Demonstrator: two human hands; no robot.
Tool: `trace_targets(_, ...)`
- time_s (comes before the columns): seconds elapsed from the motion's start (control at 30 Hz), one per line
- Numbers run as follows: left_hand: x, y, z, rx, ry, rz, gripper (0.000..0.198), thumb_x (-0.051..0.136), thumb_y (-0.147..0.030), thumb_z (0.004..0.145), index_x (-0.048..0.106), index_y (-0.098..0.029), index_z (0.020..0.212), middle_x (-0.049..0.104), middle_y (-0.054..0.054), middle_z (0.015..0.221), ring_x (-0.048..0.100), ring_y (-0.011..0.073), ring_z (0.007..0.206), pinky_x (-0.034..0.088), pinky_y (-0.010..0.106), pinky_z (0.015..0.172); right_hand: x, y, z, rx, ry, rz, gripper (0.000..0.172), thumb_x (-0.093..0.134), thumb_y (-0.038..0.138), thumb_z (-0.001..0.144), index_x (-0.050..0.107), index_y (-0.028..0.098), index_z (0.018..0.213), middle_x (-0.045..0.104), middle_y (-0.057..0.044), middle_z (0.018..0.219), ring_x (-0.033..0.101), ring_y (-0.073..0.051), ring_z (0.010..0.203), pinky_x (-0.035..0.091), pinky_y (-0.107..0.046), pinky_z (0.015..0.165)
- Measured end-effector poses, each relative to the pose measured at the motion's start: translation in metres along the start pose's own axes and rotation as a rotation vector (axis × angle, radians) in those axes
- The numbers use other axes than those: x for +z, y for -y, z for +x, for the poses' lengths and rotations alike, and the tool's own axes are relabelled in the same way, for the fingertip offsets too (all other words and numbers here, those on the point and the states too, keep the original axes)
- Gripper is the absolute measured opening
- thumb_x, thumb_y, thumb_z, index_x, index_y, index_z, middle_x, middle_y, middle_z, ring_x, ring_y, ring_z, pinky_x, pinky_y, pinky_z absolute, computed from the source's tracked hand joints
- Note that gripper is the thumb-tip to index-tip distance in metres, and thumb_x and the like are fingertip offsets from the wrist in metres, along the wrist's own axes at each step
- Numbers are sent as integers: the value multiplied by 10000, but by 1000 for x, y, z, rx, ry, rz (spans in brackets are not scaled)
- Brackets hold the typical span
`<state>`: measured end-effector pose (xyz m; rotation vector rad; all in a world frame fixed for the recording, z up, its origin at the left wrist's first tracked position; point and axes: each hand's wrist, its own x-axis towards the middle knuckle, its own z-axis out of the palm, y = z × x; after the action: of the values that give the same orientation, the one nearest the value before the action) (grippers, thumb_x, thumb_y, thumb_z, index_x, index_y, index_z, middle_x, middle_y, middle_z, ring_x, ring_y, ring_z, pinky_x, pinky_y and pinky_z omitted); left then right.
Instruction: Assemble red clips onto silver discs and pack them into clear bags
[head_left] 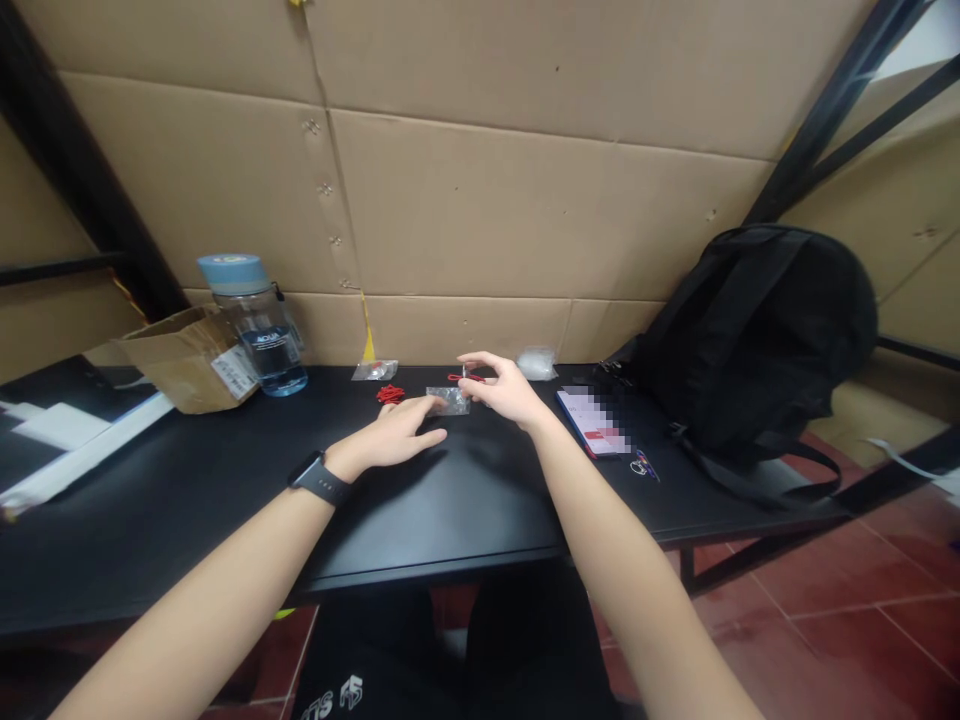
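Where cardboard (525, 200) backs the table (225, 500), the right hand (506, 392) pinches cord (457, 377).

My table, left to right

My left hand (394, 435) lies on the table (225, 480), fingertips on a small bag (448, 399); my right hand (504, 392), just right of it, pinches a small part (466, 377) over the bag's far edge. A pile of parts (390, 394) sits left of the bag, a second bag (375, 370) behind the pile. Far left, a bottle (259, 330) stands right of a box (187, 360). Right of my hands lie a phone (592, 420), then a backpack (750, 340).
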<state>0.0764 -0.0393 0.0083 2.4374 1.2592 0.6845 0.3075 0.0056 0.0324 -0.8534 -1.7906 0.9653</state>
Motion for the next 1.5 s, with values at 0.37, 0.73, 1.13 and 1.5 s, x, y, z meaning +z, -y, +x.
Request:
trace_targets(0.37,10,1,-3,45,123,38,330,682,-451,863,714,-364,1180,655,55,1373,427,391,1414,323,604,1136,-24,5,-9,-28,341,-623,437,841,212,646,754,246,1072,741,3,890,661,-160,725,475,-262,687)
trace_targets(0.73,6,-6,-6,-77,338,316,480,527,-477,981,493,-533,1456,297,-16,1680,155,411,1550,194,691,1162,-10,11,-13,92,470,-813,368,823,306,678,747,233,1030,755,2,884,672,-153,734,436,-227,650)
trace_targets(1.13,6,-1,-5,-83,345,280,479,522,-350,976,539,-546,1413,295,-66,1677,164,388,1558,203,690,1176,2,-8,-7,-71,357,-769,385,775,116,702,729,221,1070,712,-10,916,656,-139,729,434,-226,684)
trace_targets(1.5,6,-1,-6,-104,340,263,475,551,-373,961,550,-528,1410,255,-47,1692,113,403,1566,170,713,1173,18,-35,5,-100,173,-756,316,851,157,736,717,213,1017,648,-6,940,615,-112,764,428,-225,708)
